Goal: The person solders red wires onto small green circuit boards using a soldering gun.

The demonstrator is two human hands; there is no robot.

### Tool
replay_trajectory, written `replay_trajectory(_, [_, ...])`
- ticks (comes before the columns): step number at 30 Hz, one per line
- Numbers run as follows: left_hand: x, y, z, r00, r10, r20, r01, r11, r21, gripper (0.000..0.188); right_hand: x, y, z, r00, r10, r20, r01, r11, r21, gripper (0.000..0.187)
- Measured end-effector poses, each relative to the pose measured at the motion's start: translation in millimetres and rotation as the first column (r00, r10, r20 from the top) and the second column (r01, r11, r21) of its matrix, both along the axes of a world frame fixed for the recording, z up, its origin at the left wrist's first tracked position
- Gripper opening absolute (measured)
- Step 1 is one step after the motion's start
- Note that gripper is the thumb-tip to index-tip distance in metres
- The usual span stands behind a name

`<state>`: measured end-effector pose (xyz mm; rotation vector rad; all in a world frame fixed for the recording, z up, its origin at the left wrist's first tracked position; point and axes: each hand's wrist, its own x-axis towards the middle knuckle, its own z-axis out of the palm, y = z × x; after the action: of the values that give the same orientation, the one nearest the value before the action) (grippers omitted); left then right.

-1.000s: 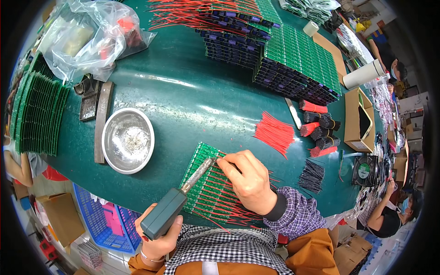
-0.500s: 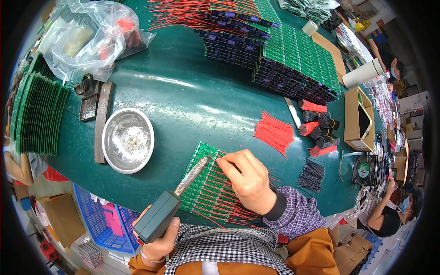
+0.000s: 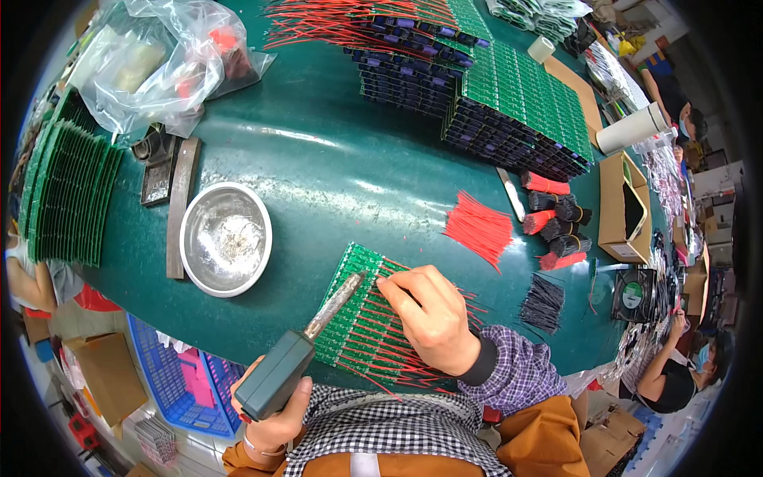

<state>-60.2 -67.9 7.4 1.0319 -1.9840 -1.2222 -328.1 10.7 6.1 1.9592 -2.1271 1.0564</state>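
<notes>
My left hand [image 3: 274, 405] is wrapped round the dark green handle of a soldering iron [image 3: 280, 367]. Its worn metal tip rests at the upper part of a green circuit board panel [image 3: 343, 310] on the table in front of me. Thin red wires [image 3: 391, 343] stick out from rows on that panel toward the right. Beside the iron's tip, my right hand [image 3: 433, 318] has thumb and forefinger pinched at the board, on what looks like a red wire. Most of that wire is hidden by the fingers, and the hand covers part of the panel's right side.
A white-rimmed bowl [image 3: 226, 240] stands left of the panel, beside a metal bar [image 3: 183, 211]. Loose red wires [image 3: 478, 229] and black wires [image 3: 542, 304] lie to the right, near bundled wires [image 3: 548, 184]. Stacked boards [image 3: 520, 103] are at the back; upright green boards [image 3: 71, 191] stand far left.
The whole view has shifted slightly. Both hands, the iron and the panel keep nearly the same positions relative to one another; both grips are unchanged.
</notes>
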Motion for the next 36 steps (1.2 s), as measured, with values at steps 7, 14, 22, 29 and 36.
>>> replay_trajectory(7, [3.4,1.0,3.7,0.997,-0.014,0.077,0.006,0.995,0.098,0.027,0.0,0.1,-2.0,1.0,0.007,-0.007,-0.007,1.0,0.01,0.036])
replay_trajectory(14, [-0.6,-0.7,9.5,0.995,-0.03,0.095,0.018,0.992,0.128,0.026,0.3,-0.1,-1.2,1.0,0.003,-0.019,-0.003,1.0,0.019,0.035])
replay_trajectory(22, [0.6,1.0,4.9,0.995,-0.034,0.095,0.024,0.994,0.109,0.026,0.8,-0.6,-0.7,1.0,-0.001,-0.022,0.001,1.0,0.018,0.035])
replay_trajectory(29, [6.1,4.6,-1.7,1.0,0.015,-0.014,-0.014,0.997,0.073,0.025,1.5,-1.3,-0.2,0.999,-0.008,-0.033,0.008,1.0,0.012,0.034])
replay_trajectory(36, [8.7,6.7,-4.3,1.0,0.01,0.002,-0.01,0.997,0.074,0.026,2.2,-0.9,-2.6,0.999,-0.015,-0.04,0.015,1.0,0.001,0.036])
